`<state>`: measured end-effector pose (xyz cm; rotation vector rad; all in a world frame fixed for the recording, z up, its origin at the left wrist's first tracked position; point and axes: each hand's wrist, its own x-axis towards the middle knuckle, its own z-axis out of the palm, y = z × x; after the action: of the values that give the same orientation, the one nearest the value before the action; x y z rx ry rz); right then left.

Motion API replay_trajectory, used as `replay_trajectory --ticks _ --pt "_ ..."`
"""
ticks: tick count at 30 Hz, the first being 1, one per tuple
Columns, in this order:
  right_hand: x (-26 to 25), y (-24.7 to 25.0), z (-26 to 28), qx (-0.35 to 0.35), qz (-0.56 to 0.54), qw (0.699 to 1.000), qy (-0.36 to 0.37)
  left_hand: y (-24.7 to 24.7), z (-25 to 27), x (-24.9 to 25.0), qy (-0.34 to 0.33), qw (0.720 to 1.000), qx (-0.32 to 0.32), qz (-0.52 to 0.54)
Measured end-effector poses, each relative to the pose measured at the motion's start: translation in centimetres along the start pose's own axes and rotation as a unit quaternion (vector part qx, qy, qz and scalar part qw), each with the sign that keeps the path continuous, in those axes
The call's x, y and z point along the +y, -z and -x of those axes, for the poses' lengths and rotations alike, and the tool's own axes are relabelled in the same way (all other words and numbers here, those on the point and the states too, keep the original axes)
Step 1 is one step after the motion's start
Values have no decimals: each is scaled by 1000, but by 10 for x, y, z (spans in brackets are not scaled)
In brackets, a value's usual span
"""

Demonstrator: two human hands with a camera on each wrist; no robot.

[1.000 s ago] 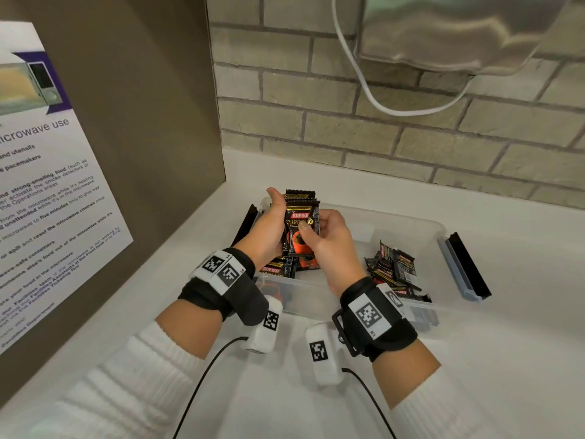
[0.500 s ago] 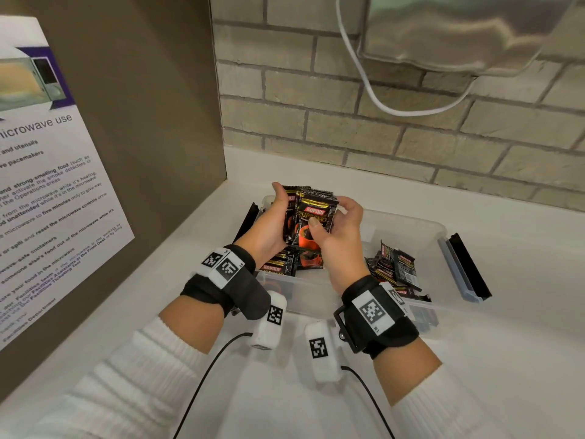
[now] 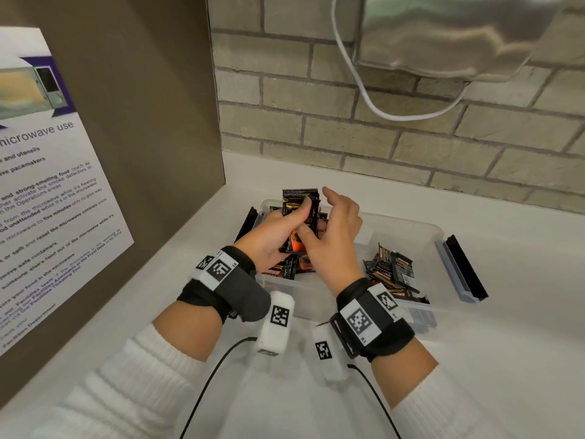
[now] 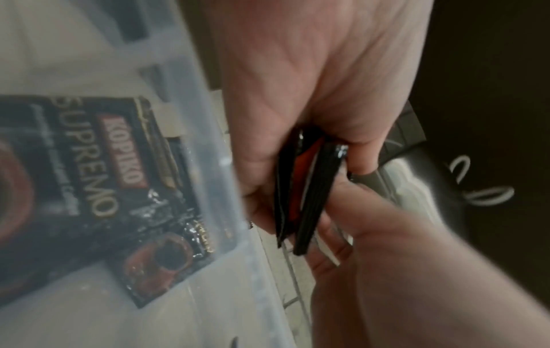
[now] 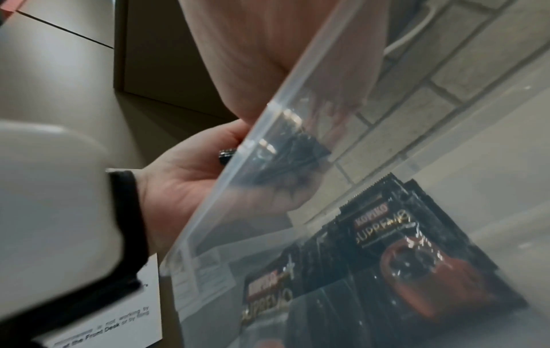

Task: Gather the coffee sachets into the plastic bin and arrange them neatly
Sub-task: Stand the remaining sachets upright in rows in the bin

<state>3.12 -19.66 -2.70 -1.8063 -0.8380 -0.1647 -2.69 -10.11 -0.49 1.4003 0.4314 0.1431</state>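
Observation:
My left hand grips a small upright stack of black coffee sachets above the left end of the clear plastic bin, thumb across the front. In the left wrist view the stack is edge-on between thumb and fingers. My right hand is beside it, fingers loosely spread and lifted off, thumb against the stack's lower front. More sachets lie flat in the bin under the hands. A loose heap of sachets fills the bin's right part. Both wrist views show flat sachets through the bin wall.
The bin sits on a white counter in a corner, with a brown panel carrying a microwave notice to the left and a brick wall behind. A latch handle sticks out at the bin's right end. A steel appliance and white cable hang above.
The right hand's fingers have come off the stack and spread, only the thumb still touching. The left hand has turned the stack a little and kept hold of it.

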Motion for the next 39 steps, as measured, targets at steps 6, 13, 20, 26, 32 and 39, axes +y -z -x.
replay_trajectory --ticks 6,13,20,26,32,39 --pt "-18 28 -7 -227 121 962 94 8 10 14 10 1000 -15 12" --pt "-12 22 -10 -172 173 963 113 -1 17 6 30 993 -67 96" --pt "-7 16 -5 -200 98 970 94 0 15 8 53 995 -53 60" --pt "-8 13 -3 -173 144 971 86 -2 13 6 43 997 -64 31" --pt "-5 8 -2 -190 190 960 84 -6 13 4 -15 997 -70 -21" --pt "-3 4 0 -102 191 971 103 -6 9 1 -47 997 -64 -21"
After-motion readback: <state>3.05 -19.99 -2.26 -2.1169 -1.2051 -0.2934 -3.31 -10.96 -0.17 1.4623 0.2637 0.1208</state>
